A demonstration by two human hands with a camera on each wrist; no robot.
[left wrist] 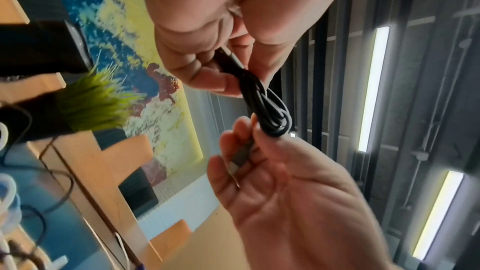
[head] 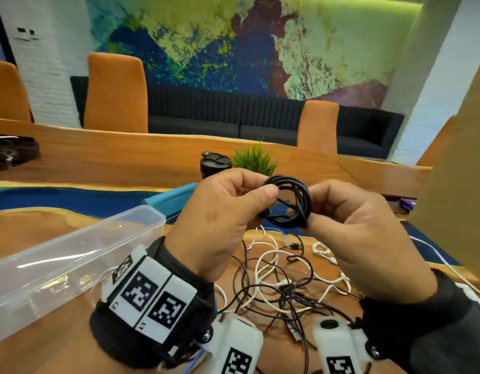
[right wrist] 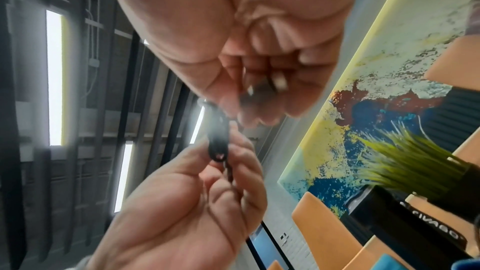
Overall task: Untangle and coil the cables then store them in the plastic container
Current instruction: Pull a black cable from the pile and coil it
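Both hands pinch the black cable coil (head: 286,201), left hand (head: 225,211) and right hand (head: 360,238) on opposite sides; advisable: keep loops pressed while tucking the loose end.

Both hands raised, L hand (head: 220,225) & R hand (head: 365,238) fingers curled, apparently pinching.

The coiled cable (head: 286,202) at centre frame is solid black; the loose cables (head: 282,279) below it are white and black. The plastic container (head: 71,255) at lower left is clear. The chairs (head: 116,93) are orange, the table (head: 125,157) orange-brown with a deep blue band, the sofa (head: 260,122) dark navy. The mural (head: 247,41) at top is mottled yellow-green, blue and maroon. The wrist bands (head: 149,292) carry black-and-white square markers.
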